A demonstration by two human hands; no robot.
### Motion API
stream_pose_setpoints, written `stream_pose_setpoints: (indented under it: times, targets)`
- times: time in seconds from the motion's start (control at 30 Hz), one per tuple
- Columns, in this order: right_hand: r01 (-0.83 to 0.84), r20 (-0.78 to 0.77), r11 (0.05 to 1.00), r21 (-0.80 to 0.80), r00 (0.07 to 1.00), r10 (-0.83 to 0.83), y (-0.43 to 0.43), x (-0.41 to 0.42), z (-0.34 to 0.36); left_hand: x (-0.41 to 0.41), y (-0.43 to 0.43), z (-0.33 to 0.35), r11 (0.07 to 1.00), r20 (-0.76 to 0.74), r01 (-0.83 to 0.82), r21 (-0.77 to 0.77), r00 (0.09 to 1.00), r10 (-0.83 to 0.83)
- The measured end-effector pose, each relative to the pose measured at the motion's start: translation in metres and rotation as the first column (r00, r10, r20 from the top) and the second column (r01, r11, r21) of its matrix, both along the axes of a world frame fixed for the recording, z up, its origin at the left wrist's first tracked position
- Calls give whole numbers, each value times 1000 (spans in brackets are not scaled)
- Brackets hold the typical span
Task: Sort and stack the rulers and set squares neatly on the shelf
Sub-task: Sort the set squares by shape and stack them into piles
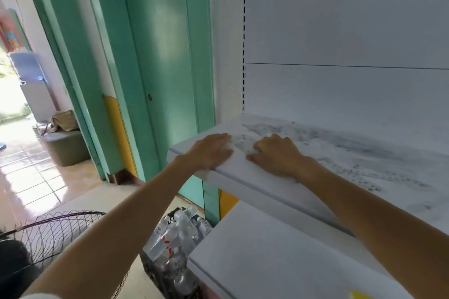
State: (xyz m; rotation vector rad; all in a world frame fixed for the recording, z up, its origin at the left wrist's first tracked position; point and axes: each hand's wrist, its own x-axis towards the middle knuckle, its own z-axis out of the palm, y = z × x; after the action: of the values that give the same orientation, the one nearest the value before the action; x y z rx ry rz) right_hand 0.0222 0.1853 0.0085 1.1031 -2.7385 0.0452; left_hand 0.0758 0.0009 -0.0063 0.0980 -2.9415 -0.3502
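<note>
A faint, clear plastic stack of rulers and set squares (243,147) lies flat on the white upper shelf (267,184), near its left end; its outline is hard to make out. My left hand (211,150) lies flat with straight fingers at the stack's left side, fingertips touching it. My right hand (277,155) rests on the shelf at the stack's right side, knuckles raised and fingertips bent down onto the clear plastic. Neither hand visibly wraps round anything.
The shelf surface is dusty, with dark specks to the right (364,153). A lower white shelf (267,250) juts out below. A bag of plastic bottles (175,238) and a black wire fan guard (56,230) sit on the floor at left, by a green door (165,56).
</note>
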Motion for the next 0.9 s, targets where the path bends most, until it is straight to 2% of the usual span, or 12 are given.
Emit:
stream_pose_setpoints:
  times: [0.07, 0.13, 0.23, 0.43, 0.57, 0.67, 0.8, 0.9]
  targets:
    - [-2, -11, 1000, -12, 1000, 2, -3, 1, 1, -6, -5, -1, 1000, 9, 26, -14, 1000, -26]
    - [-6, -60, 1000, -6, 998, 5, -7, 6, 3, -11, -7, -4, 1000, -64, 6, 2, 998, -6]
    - [-2, -155, 1000, 8, 988, 3, -14, 13, 5, -14, -7, -7, 988, -225, -50, 145, 971, 82]
    - [104, -351, 994, 22, 932, -89, -27, 30, -11, -12, -10, -14, 969, -305, 39, 244, 952, 38]
    - [168, -377, 974, -153, 901, -215, -26, 32, -16, -12, -12, -17, 921, -444, 70, 382, 888, 117]
    - [194, -383, 959, -206, 886, -261, -24, 32, -17, -10, -12, -18, 921, -502, 68, 384, 852, 147]
    - [205, -316, 925, -320, 897, -308, -22, 32, -17, -9, -11, -18, 904, -528, 90, 417, 834, 161]
    - [193, -329, 915, -353, 890, -315, -22, 33, -16, -11, -11, -18, 900, -501, 85, 428, 851, 158]
